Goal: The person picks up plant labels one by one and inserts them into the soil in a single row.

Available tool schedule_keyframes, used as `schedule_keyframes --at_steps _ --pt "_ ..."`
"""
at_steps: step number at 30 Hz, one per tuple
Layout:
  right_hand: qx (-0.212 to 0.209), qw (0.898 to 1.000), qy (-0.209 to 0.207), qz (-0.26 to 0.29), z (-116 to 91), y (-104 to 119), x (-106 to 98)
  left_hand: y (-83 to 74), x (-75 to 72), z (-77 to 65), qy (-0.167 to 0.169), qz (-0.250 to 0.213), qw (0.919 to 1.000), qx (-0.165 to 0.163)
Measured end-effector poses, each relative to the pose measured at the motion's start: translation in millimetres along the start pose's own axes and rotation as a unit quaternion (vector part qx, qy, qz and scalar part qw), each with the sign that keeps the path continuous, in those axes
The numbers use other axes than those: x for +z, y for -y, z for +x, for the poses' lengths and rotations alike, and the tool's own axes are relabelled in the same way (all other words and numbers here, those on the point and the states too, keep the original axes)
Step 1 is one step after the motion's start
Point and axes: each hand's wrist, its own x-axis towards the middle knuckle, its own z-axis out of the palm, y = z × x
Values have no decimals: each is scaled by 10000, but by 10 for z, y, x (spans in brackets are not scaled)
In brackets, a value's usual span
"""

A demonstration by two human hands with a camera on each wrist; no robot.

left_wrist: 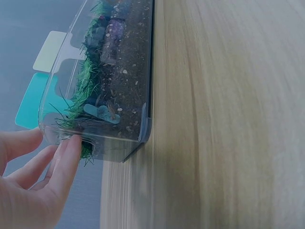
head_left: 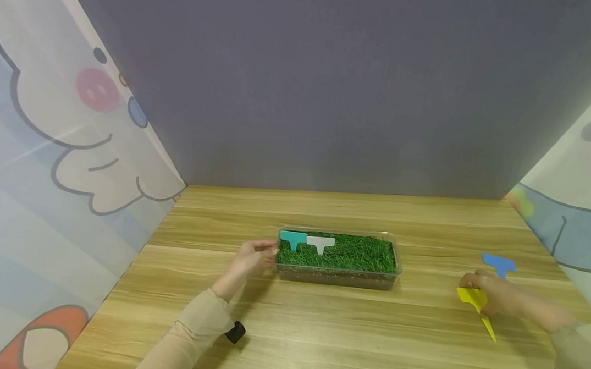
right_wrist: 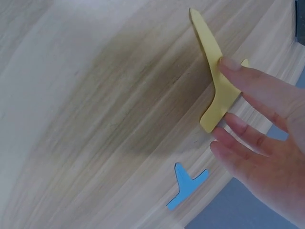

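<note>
A clear plastic box [head_left: 336,276] holds dark soil topped with green grass [head_left: 359,254]. Stuck upright in its left part are a teal T-shaped plant label [head_left: 293,238] and a white one [head_left: 321,243]. My left hand [head_left: 252,257] touches the box's left end, its fingertips against the wall and rim in the left wrist view. Off to the right, my right hand [head_left: 498,295] pinches a yellow plant label [right_wrist: 217,90] between thumb and fingers, its pointed stem turned toward the near side. A blue plant label [head_left: 500,264] lies on the table just beyond that hand.
Everything stands on a wood-grain table [head_left: 334,329]. A dark grey panel [head_left: 349,93] rises at the back, and cartoon-printed walls [head_left: 42,206] flank both sides. Each wrist wears a black piece, seen below the left sleeve [head_left: 202,318].
</note>
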Motion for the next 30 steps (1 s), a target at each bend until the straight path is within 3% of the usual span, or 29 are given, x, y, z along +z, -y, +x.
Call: schedule_keyframes --at_steps 7,16,21,25,30 --pt "-681 9969 -93 375 11 -96 -1 6 6 -3 4 -24 10000 32" --pt "-217 9984 163 488 38 -132 -9 2 7 -23 1 -58 10000 59" --pt "121 9986 120 495 33 -105 -9 -122 14 -110 126 -51 9999 55" --pt "139 9982 83 578 31 -107 0 -84 5 -82 108 -23 9999 58" --pt "-258 9914 205 1267 43 -142 -27 4 -6 -3 32 -35 10000 11"
